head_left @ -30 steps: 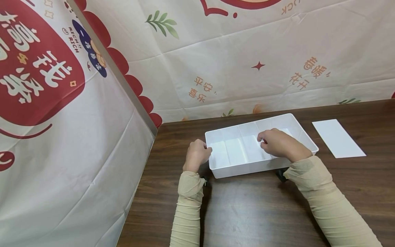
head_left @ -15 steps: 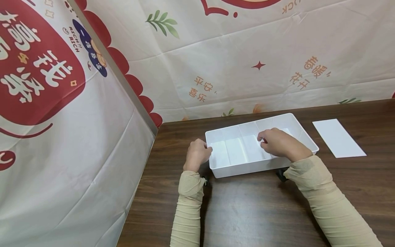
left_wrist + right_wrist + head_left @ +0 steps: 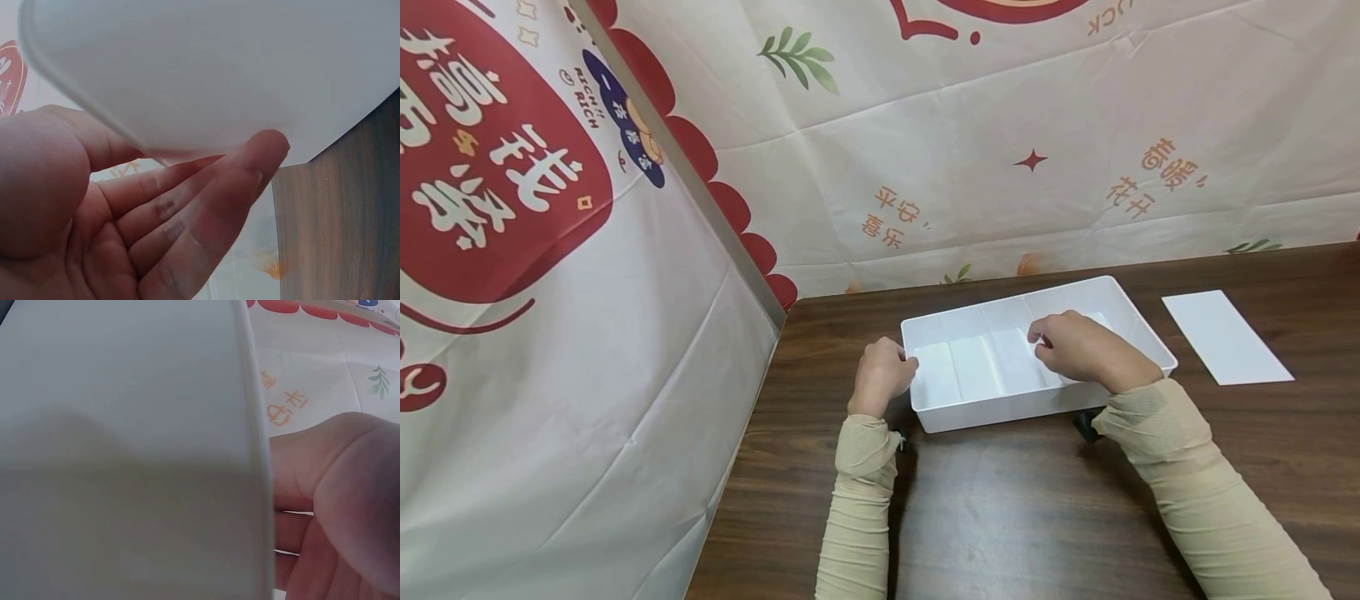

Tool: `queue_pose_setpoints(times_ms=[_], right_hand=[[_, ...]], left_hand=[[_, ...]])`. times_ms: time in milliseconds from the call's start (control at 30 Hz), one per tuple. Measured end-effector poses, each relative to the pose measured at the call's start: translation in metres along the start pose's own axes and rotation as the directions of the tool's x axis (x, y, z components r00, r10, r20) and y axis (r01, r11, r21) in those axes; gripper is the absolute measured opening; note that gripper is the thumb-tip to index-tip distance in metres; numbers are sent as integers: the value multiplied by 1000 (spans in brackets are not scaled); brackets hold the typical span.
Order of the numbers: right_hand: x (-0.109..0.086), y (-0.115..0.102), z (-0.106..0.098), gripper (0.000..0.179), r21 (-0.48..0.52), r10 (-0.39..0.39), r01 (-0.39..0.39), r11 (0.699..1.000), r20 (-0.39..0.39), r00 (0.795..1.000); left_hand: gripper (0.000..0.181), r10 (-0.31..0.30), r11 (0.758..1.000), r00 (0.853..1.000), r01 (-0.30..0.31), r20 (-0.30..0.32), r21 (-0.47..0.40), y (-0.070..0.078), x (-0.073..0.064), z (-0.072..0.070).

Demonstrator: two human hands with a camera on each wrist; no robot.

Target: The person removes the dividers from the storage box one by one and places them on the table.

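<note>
A white rectangular tray [image 3: 992, 412] with faint crosswise lines inside stands on the dark wooden table. My left hand [image 3: 882, 375] grips its left end: in the left wrist view, fingertips [image 3: 269, 147] lie on the outer wall, and the thumb passes over the rim. My right hand [image 3: 1086, 350] reaches over the tray's front side, with bent fingers and thumb inside, beside one of the crosswise lines. The tray wall [image 3: 125, 394] fills much of the right wrist view and hides those fingertips, so I cannot tell whether they pinch something.
To the right of the tray, a flat white rectangular panel [image 3: 1227, 337] lies on the table [image 3: 992, 517]. A printed white cloth [image 3: 1000, 125] hangs along the back edge. Another printed cloth [image 3: 625, 350] hangs at the left.
The head view has shifted very slightly. Both hands, the tray and the panel keep their places.
</note>
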State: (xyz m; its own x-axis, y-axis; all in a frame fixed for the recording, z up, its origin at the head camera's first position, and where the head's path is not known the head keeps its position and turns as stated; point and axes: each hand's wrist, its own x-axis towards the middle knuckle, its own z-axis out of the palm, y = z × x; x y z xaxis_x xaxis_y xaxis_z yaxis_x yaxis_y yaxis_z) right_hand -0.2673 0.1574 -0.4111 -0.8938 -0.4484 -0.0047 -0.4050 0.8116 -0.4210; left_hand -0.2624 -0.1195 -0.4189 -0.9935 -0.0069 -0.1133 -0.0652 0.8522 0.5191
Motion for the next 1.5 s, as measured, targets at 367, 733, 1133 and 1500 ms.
queue_pose_setpoints(times_ms=[367, 733, 1133, 1500], right_hand=[[-1, -2, -3, 21, -31, -7, 6, 1000, -29, 1000], [-1, -3, -5, 23, -33, -22, 19, 999, -95, 995], [-3, -5, -8, 24, -29, -22, 19, 999, -123, 992], [-4, -7, -12, 26, -35, -28, 23, 999, -161, 987]], left_hand=[[48, 1, 1000, 1000, -1, 2, 1, 0, -1, 0], [48, 13, 1000, 1000, -13, -9, -6, -1, 1, 1], [48, 6, 1000, 1000, -6, -6, -21, 0, 1, 1], [48, 19, 1000, 1000, -19, -16, -17, 0, 0, 1]])
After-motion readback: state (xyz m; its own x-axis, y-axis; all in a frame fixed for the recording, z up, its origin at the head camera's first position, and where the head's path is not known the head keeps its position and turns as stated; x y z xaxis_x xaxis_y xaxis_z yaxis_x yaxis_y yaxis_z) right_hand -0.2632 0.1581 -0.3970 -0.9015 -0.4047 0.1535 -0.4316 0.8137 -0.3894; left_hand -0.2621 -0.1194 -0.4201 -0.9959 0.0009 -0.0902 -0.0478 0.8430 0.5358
